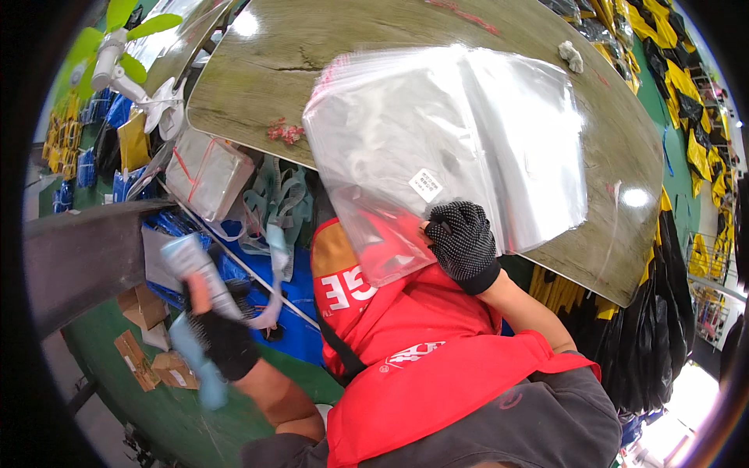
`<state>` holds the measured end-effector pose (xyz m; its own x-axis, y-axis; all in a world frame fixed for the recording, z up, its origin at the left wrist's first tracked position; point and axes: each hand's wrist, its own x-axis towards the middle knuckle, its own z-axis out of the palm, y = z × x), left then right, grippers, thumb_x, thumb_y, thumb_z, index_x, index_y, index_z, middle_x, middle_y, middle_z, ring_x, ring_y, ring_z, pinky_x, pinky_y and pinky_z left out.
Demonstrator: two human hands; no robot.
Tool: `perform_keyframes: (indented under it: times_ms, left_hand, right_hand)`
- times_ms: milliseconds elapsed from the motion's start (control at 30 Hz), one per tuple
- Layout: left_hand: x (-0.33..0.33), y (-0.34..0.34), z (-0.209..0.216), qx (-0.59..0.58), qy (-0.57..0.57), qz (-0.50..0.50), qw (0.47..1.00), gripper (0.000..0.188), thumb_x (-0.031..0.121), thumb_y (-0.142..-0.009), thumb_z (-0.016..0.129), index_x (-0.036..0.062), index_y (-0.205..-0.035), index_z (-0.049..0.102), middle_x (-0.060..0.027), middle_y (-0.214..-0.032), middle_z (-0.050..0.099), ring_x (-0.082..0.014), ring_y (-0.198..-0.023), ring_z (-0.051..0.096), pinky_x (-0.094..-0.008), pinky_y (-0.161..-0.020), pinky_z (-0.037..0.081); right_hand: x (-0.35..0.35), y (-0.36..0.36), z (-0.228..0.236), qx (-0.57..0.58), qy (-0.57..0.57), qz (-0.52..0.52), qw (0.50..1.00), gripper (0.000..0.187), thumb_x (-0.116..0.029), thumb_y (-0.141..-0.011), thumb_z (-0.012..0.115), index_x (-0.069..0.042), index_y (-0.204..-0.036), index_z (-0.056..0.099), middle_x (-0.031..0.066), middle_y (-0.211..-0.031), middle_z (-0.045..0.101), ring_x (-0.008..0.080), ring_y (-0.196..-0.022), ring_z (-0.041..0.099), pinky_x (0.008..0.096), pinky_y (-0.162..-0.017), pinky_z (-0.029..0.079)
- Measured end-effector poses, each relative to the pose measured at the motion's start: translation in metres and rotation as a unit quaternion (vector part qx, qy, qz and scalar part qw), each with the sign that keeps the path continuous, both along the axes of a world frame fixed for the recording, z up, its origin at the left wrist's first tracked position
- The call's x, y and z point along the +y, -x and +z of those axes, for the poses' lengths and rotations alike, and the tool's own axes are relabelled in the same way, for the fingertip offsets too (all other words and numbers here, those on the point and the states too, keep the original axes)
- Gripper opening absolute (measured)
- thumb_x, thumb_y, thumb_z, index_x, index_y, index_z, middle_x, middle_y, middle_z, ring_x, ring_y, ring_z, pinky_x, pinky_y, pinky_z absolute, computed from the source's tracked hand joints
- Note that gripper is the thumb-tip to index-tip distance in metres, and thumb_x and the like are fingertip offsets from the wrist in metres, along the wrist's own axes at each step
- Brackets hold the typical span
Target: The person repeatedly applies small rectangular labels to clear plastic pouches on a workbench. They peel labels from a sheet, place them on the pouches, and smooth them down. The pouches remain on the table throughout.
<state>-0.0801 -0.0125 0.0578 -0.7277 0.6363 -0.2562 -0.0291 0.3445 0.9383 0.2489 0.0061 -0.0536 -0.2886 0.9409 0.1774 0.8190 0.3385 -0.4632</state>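
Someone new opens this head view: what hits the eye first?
Probably the glossy stack of clear plastic bags, spread across the middle of the table, with the right grip in a dotted black glove at its near edge. Next, the bright red apron at lower centre. Then, at lower left, the left grip holding a motion-blurred pale blue item.

Shows a green-bladed white fan (109,56) beside the counter (257,93), and cardboard boxes (173,370) on the green floor (183,429). Also shows red scraps (285,131) and a white wad (570,56) on the counter.
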Motion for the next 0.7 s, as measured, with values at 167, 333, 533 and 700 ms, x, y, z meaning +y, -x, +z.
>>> perform_keyframes:
  times_ms: [167, 333, 533, 700]
  left_hand:
    - [0.006, -0.050, -0.053, -0.332, -0.014, -0.111, 0.937, 0.039, 0.027, -0.092, 0.055, 0.0044, -0.123, 0.050, -0.0136, -0.109, 0.063, -0.0190, -0.070, 0.065, -0.0274, -0.053, 0.052]
    - [0.004, -0.075, -0.052, -0.402, -0.002, -0.175, 0.899, 0.033, 0.022, -0.094, 0.051, 0.0044, -0.122, 0.050, -0.0148, -0.104, 0.064, -0.0206, -0.073, 0.067, -0.0293, -0.054, 0.056]
    - [0.009, -0.084, -0.052, -0.394, -0.003, -0.231, 0.890, 0.036, 0.021, -0.095, 0.048, 0.0023, -0.126, 0.046, -0.0174, -0.108, 0.063, -0.0247, -0.082, 0.067, -0.0317, -0.060, 0.057]
    - [0.006, -0.106, -0.044, -0.327, 0.023, -0.313, 0.892, 0.037, 0.023, -0.094, 0.050, -0.0008, -0.122, 0.049, -0.0167, -0.106, 0.064, -0.0253, -0.086, 0.066, -0.0332, -0.070, 0.056]
  right_hand:
    - [0.010, -0.001, 0.024, 0.002, -0.084, 0.045, 0.995, 0.026, -0.015, -0.070, 0.069, -0.008, -0.094, 0.061, 0.0097, -0.085, 0.061, 0.0292, -0.084, 0.056, 0.0412, -0.071, 0.044]
    - [0.013, -0.004, 0.029, 0.056, -0.052, 0.046, 0.996, 0.014, -0.011, -0.076, 0.067, -0.010, -0.090, 0.063, 0.0087, -0.085, 0.062, 0.0284, -0.074, 0.057, 0.0396, -0.065, 0.045]
    - [-0.001, -0.018, 0.042, 0.313, 0.094, -0.216, 0.920, 0.013, -0.017, -0.090, 0.059, -0.004, -0.092, 0.063, 0.0080, -0.080, 0.062, 0.0173, -0.066, 0.058, 0.0284, -0.063, 0.045]
    - [-0.005, -0.063, 0.060, 0.284, -0.272, -0.486, 0.780, 0.023, -0.017, -0.098, 0.042, 0.002, -0.104, 0.053, 0.0094, -0.101, 0.057, 0.0198, -0.092, 0.054, 0.0312, -0.088, 0.042]
